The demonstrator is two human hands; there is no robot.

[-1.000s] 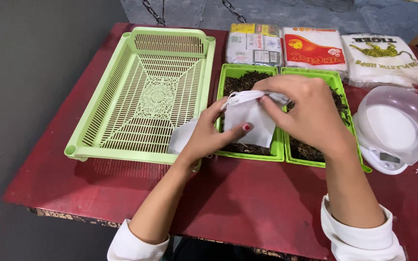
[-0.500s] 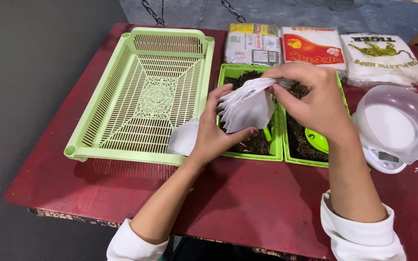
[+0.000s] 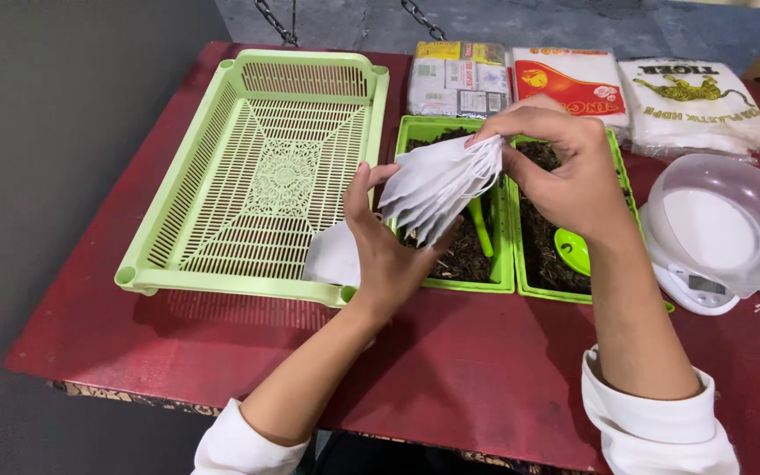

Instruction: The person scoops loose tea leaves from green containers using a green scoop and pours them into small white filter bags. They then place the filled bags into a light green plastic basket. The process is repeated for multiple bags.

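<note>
Over a red table [image 3: 485,369], fanned white filter bags [image 3: 437,180] are pinched between left hand [image 3: 384,251] and right hand [image 3: 569,171], both closed on them

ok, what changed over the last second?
The right hand lifted off the white sachets and now pinches their top edge, so they spread into a fan, baring the green scoop in the soil tray. The left hand still holds their lower end. Basket, packets and scale are unmoved.

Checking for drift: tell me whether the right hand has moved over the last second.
Yes. The right hand has shifted away from the person, toward the packets behind the green trays.
</note>
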